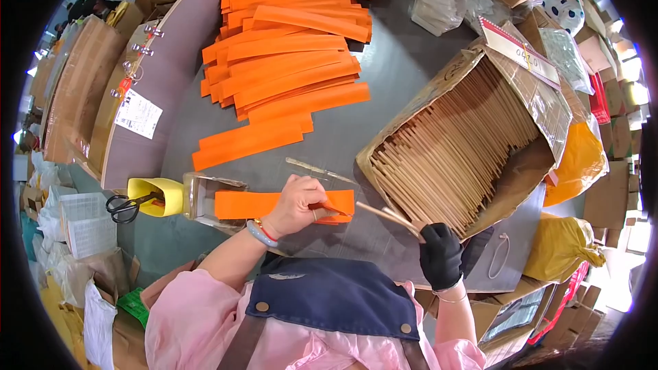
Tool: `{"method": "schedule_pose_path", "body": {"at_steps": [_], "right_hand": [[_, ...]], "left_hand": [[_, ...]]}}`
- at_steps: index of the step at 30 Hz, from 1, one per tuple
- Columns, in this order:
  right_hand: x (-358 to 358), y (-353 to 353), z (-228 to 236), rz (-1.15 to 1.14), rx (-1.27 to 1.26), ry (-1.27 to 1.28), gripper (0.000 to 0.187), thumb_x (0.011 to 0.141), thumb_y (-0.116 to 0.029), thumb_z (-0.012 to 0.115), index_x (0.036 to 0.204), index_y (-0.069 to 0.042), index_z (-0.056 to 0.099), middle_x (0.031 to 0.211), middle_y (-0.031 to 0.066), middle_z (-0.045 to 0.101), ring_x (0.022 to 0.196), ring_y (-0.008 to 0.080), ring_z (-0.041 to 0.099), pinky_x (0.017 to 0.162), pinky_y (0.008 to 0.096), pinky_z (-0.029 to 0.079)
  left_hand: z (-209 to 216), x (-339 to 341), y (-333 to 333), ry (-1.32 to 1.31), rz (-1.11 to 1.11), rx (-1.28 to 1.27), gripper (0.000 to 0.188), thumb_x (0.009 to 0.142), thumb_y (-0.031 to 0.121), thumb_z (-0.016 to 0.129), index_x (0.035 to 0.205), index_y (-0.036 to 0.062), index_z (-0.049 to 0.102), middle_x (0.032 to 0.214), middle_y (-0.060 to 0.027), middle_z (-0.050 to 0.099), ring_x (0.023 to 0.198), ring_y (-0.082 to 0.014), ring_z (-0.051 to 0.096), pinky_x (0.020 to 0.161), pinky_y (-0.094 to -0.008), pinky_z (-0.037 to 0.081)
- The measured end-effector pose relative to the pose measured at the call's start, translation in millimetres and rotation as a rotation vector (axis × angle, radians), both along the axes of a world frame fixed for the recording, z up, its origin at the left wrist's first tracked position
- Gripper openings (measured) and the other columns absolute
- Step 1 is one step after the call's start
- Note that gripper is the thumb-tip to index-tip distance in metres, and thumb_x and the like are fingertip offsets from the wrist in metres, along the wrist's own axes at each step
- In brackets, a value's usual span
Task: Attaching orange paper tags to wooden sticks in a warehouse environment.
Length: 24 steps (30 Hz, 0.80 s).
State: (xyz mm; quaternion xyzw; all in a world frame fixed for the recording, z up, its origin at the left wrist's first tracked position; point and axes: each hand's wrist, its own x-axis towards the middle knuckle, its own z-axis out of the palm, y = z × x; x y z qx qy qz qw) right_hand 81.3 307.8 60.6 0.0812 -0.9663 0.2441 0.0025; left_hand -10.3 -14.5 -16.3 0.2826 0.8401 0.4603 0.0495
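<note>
My left hand (pixel 300 204) presses on an orange paper sleeve (pixel 255 204) lying on the grey table (pixel 391 75), its fingers at the sleeve's right end. My right hand (pixel 440 255), in a black glove, grips a pair of wooden chopsticks (pixel 387 215) whose tips point left into the open end of the sleeve by my left fingers. A clear plastic sheet (pixel 319 170) lies just behind my left hand.
A big heap of orange sleeves (pixel 288 55) covers the far table. An open cardboard box (pixel 541 106) full of chopsticks stands at the right. A yellow holder (pixel 159 195) with black scissors (pixel 127 207) sits left. Boxes and bags ring the table.
</note>
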Motion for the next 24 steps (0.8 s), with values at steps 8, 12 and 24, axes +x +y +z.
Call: {"method": "schedule_pose_path", "body": {"at_steps": [8, 12, 24], "right_hand": [[-4, -9, 9, 0.105, 0.084, 0.033, 0.035, 0.077, 0.001, 0.066, 0.109, -0.013, 0.073, 0.08, 0.0118, 0.062, 0.074, 0.0317, 0.062, 0.064, 0.0421, 0.049], [-11, -28, 2, 0.298, 0.167, 0.106, 0.022, 0.088, -0.013, 0.062, 0.109, -0.012, 0.07, 0.08, 0.0094, 0.062, 0.063, 0.0296, 0.062, 0.054, 0.0425, 0.048], [-16, -54, -17, -0.058, -0.432, 0.086, 0.043, 0.091, -0.02, 0.064, 0.13, -0.002, 0.057, 0.117, 0.022, 0.06, 0.109, 0.0429, 0.057, 0.095, 0.0487, 0.045]], "left_hand": [[1, -2, -2, 0.017, -0.051, 0.032, 0.015, 0.077, 0.022, 0.078, 0.083, 0.0134, 0.067, 0.087, 0.0026, 0.063, 0.082, -0.0199, 0.056, 0.079, -0.0352, 0.037], [35, 2, 20, 0.167, -0.153, -0.059, 0.014, 0.079, 0.024, 0.075, 0.084, 0.0142, 0.067, 0.087, 0.0021, 0.064, 0.079, -0.0198, 0.059, 0.077, -0.0349, 0.04], [64, -19, 39, 0.492, -0.116, -0.259, 0.024, 0.074, 0.017, 0.076, 0.096, 0.0121, 0.068, 0.095, -0.0027, 0.063, 0.087, -0.0225, 0.059, 0.074, -0.038, 0.045]]}}
